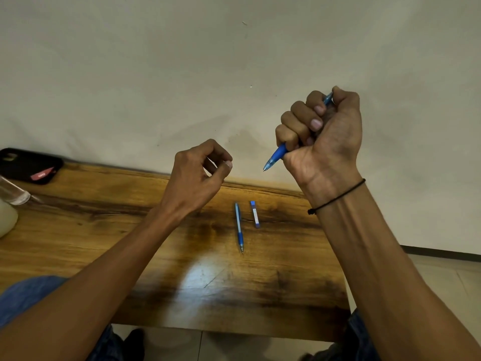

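Firmly, the right grip (322, 142) wraps a blue plastic mechanical pencil (277, 155), tip toward seven o'clock; at nine o'clock, the left grip (197, 175) curls closed, thumb meeting forefinger.

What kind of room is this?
Probably a plain room at home or work: a glossy brown wooden table against a bare cream wall, a pale tiled floor, and a blue plastic pen lying on it.

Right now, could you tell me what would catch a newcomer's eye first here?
The right hand, raised before the wall, grips a blue pen in its fist. The left hand hovers beside it, fingertips pinched. On the wooden table below lie a second blue pen and a blue tube.
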Available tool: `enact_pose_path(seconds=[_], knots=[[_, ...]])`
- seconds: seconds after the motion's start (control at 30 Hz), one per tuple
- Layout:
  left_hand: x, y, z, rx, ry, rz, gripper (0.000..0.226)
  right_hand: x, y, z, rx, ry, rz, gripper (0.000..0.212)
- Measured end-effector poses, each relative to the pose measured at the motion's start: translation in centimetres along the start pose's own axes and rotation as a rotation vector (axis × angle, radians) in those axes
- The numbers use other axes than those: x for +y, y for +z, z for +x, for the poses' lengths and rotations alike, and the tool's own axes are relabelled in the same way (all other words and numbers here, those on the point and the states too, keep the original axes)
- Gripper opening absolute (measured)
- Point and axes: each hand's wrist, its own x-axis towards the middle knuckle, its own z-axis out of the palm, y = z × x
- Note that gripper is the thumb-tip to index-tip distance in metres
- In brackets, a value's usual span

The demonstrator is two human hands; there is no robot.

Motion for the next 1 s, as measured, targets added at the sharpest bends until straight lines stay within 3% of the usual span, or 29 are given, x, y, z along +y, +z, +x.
enact_pose_path(seconds=[0.77, 1.0], knots=[[0.02, 0.04, 0.05, 0.003, 0.021, 0.015, 0.004, -0.01, 0.25, -0.33, -0.100, -0.043, -0.118, 0.049], [0.14, -0.02, -0.11, -0.003, 0.016, 0.017, 0.003, 0.01, 0.49, -0.52, -0.111, -0.119, -0.340, 0.053]])
